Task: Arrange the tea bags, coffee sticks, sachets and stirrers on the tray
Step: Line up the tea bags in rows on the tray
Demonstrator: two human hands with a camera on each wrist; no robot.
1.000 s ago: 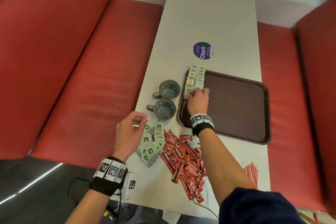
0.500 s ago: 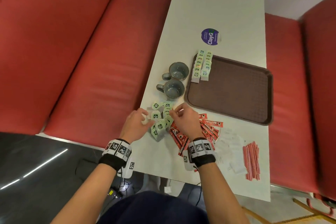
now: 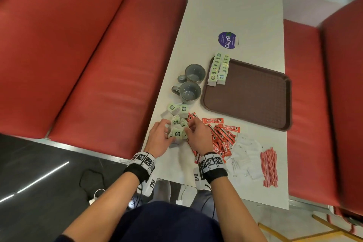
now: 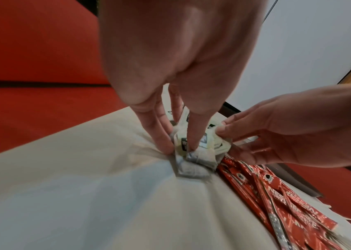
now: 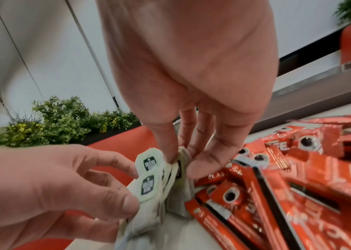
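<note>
Tea bags (image 3: pixel 218 69) already stand in two short rows at the upper left corner of the brown tray (image 3: pixel 255 94), which sits right of centre in the head view. That looks like the only part of the job done so far; most of the tray floor is bare.

Below the tray and toward the left table edge, a loose pile of tea bags (image 3: pixel 177 122) waits on the white table (image 3: pixel 225 6). The left hand (image 3: pixel 160 137) and the right hand (image 3: pixel 197 136) meet over this pile. In the wrist views, both hands pinch a small bunch of tea bags between curled fingertips, pressing it together from either side.

Just right of the hands lie the red coffee sticks (image 3: pixel 222 137), partly overlapping. Further right are the white sachets (image 3: pixel 245 153), and near the lower right table edge a tidy bundle of red stirrers (image 3: pixel 269 167). None of these three groups is on the tray yet, so most of the task seems to remain.

Two grey cups (image 3: pixel 191 82) stand just left of the tray, between the pile and the finished rows, so a carrying hand would likely need to pass over or around them. The pile sits close to the table's left edge, beside a red bench (image 3: pixel 88 65). The far end of the table, at the top of the frame, holds only a round purple sticker (image 3: pixel 227 39).
</note>
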